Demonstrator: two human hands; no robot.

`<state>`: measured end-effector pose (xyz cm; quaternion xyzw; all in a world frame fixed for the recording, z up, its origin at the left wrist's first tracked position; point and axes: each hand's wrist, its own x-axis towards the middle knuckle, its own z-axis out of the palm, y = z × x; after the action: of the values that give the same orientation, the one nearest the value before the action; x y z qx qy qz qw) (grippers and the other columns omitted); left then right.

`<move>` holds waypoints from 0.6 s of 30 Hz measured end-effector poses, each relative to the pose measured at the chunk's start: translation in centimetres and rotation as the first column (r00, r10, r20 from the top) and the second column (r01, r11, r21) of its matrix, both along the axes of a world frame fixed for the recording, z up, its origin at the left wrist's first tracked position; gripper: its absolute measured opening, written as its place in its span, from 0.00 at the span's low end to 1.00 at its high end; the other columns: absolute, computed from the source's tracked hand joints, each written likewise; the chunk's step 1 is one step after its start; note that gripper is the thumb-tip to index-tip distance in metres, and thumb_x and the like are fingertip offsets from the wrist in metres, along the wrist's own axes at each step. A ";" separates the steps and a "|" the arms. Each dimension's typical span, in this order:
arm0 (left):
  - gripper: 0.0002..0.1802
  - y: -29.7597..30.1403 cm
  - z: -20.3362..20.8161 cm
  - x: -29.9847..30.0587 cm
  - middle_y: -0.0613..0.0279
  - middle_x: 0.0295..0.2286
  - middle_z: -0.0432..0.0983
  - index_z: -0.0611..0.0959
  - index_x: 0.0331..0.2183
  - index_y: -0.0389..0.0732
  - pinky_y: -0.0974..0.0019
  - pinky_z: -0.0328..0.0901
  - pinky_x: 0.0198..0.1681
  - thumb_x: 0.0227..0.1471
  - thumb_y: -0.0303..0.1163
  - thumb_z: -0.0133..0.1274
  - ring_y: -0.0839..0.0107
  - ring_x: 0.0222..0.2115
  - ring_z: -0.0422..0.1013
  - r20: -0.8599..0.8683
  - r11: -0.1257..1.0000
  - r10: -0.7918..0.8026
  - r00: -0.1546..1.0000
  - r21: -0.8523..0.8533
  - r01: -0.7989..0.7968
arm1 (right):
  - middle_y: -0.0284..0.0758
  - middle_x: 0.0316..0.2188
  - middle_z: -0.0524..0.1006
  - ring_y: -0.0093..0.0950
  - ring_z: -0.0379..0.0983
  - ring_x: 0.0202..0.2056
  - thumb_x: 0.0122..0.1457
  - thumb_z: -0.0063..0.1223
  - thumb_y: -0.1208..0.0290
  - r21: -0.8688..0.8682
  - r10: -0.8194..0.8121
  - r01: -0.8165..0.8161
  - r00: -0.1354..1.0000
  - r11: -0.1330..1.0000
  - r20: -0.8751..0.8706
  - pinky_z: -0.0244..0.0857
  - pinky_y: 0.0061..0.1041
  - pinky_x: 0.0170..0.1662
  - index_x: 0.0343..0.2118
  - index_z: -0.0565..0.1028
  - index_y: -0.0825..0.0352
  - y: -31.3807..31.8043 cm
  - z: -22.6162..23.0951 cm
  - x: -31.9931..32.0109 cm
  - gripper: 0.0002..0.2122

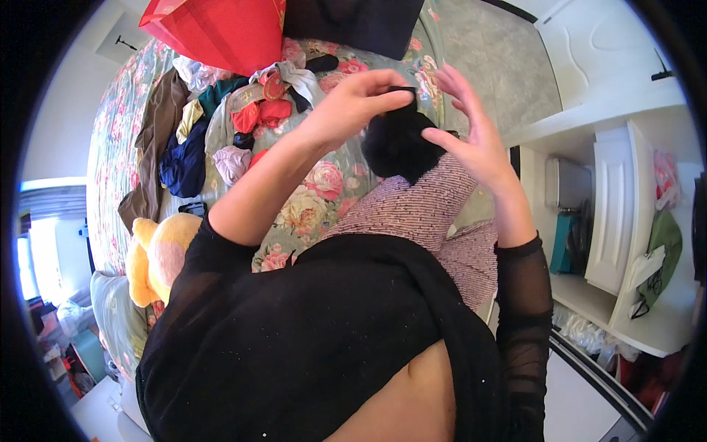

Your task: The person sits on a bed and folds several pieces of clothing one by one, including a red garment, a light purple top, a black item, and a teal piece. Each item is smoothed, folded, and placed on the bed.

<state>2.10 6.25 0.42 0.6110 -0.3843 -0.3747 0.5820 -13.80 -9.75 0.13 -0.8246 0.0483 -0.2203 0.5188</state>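
A bunched black cloth piece, soft and dark, lies over my raised thigh in patterned pink trousers; I cannot tell its exact kind. My left hand pinches its narrow upper end between thumb and fingers. On the other side, my right hand has its fingers stretched out and apart, with the thumb at the cloth's right edge. Folds hide the lower side of the cloth.
Left on the flowered bedspread lies a heap of clothes, with brown trousers, a navy garment and red pieces. Behind stand a red bag and a black bag. A plush toy sits left; an open white cabinet stands right.
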 end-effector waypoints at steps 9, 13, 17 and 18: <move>0.27 -5.3 -0.1 -1.6 0.63 0.48 0.70 0.69 0.53 0.36 0.68 0.59 0.55 0.54 0.32 0.58 0.72 0.50 0.66 0.203 0.973 -0.135 0.970 -0.159 0.169 | 0.29 0.34 0.79 0.19 0.73 0.38 0.59 0.55 0.72 0.192 -0.217 0.235 0.970 0.953 -0.113 0.65 0.20 0.44 0.38 0.78 0.68 -3.6 4.6 0.4 0.07; 0.22 -7.2 -0.7 -2.7 0.62 0.37 0.78 0.77 0.46 0.35 0.72 0.63 0.42 0.53 0.38 0.58 0.80 0.38 0.68 0.119 0.935 -0.313 0.942 -0.136 0.327 | 0.26 0.26 0.76 0.15 0.69 0.28 0.59 0.57 0.66 0.182 -0.218 0.201 0.973 0.963 0.078 0.63 0.18 0.32 0.32 0.78 0.69 -5.1 7.3 -0.9 0.10; 0.16 -8.7 2.6 -2.1 0.67 0.43 0.76 0.78 0.46 0.37 0.74 0.59 0.52 0.56 0.31 0.53 0.78 0.44 0.69 -0.151 0.939 -0.272 0.950 -0.258 0.228 | 0.25 0.28 0.76 0.15 0.68 0.31 0.61 0.56 0.63 0.151 -0.397 0.378 0.910 0.913 0.119 0.63 0.18 0.35 0.31 0.77 0.69 -6.3 11.1 -2.6 0.12; 0.17 -9.0 3.7 -2.0 0.66 0.44 0.76 0.77 0.48 0.37 0.72 0.59 0.53 0.56 0.30 0.52 0.77 0.45 0.70 -0.321 0.936 -0.286 0.903 -0.294 0.192 | 0.27 0.30 0.77 0.16 0.70 0.32 0.61 0.55 0.63 0.197 -0.396 0.370 0.910 0.908 0.119 0.64 0.19 0.37 0.33 0.77 0.69 -6.7 12.0 -3.2 0.12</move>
<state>0.14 -2.78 4.16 0.3999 -0.3891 -0.4964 0.6650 -17.04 -16.40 12.17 -0.7319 0.1874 -0.3770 0.5358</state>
